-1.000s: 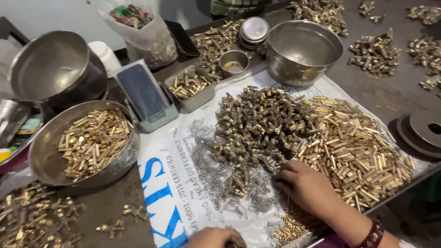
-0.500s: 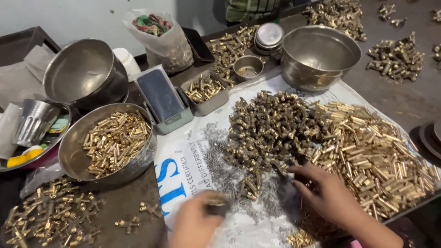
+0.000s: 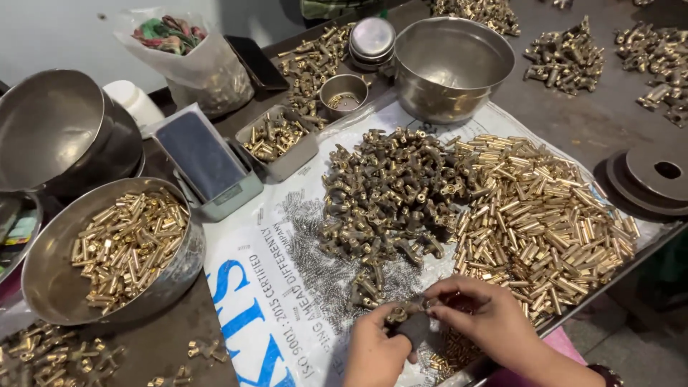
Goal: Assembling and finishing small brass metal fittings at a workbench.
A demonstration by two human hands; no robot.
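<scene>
Fitting: a small dark brass fitting (image 3: 401, 314) is sitting between both hands, low over the printed white sheet (image 3: 251, 301), at the near edge of the table.
Left hand: the left hand (image 3: 376, 351) is pinching the fitting from below and from the left, fingers curled around it.
Right hand: the right hand (image 3: 480, 315) is closing its fingertips on the fitting's right end; what else it may be holding cannot be told.
Just beyond the grip: a pile of dark fittings (image 3: 394, 193) is lying on the sheet, its nearest pieces just beside the fingers.
Left of the grip: thin steel springs (image 3: 315, 251) are lying scattered over the sheet.
Right of the grip: a heap of bright brass tubes (image 3: 545, 215) is spreading out to the table edge.
Far left of the grip: a steel bowl (image 3: 43, 287) is holding more tubes, with an empty bowl (image 3: 61, 129) behind it.
Farther back: a grey tray (image 3: 276, 140) is carrying small parts, next to a phone (image 3: 201, 154) resting on a box; a large steel bowl (image 3: 451, 64) is standing at the sheet's far edge.
</scene>
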